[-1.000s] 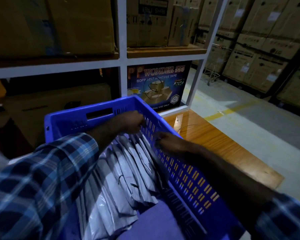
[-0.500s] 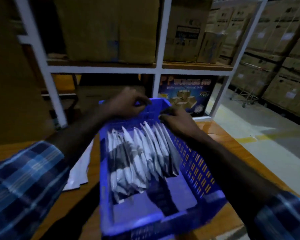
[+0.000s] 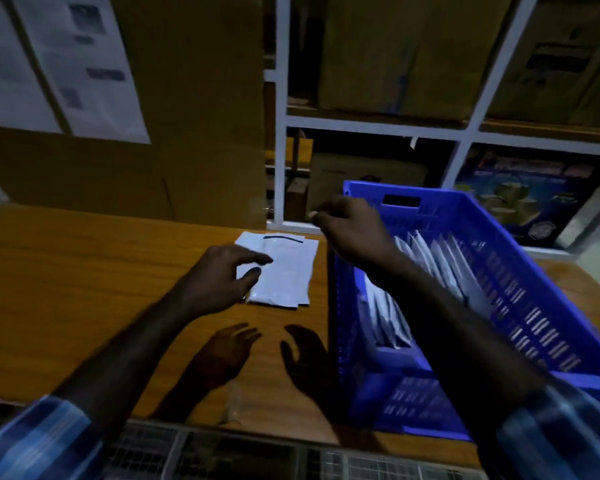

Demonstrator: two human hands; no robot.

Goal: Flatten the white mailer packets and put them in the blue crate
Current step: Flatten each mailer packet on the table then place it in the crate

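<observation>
A small stack of white mailer packets (image 3: 284, 268) lies flat on the wooden table, just left of the blue crate (image 3: 520, 271). My left hand (image 3: 219, 282) hovers over the stack's near left corner with loosely spread fingers and holds nothing. My right hand (image 3: 350, 230) hangs in the air above the crate's far left corner, fingers loosely curled, empty as far as I can see. Inside the crate, several white packets (image 3: 433, 258) stand on edge in a row; my right forearm covers part of them.
The wooden table (image 3: 84, 289) stretches left of the crate. A large cardboard box (image 3: 187, 98) with paper labels stands at the table's back. A white shelf rack (image 3: 371, 124) with cartons rises behind the crate. A metal grille (image 3: 222, 452) runs below the near edge.
Both hands have left the crate's far end and moved left. The left hand now hovers over the packet stack on the table. The view has swung left.
</observation>
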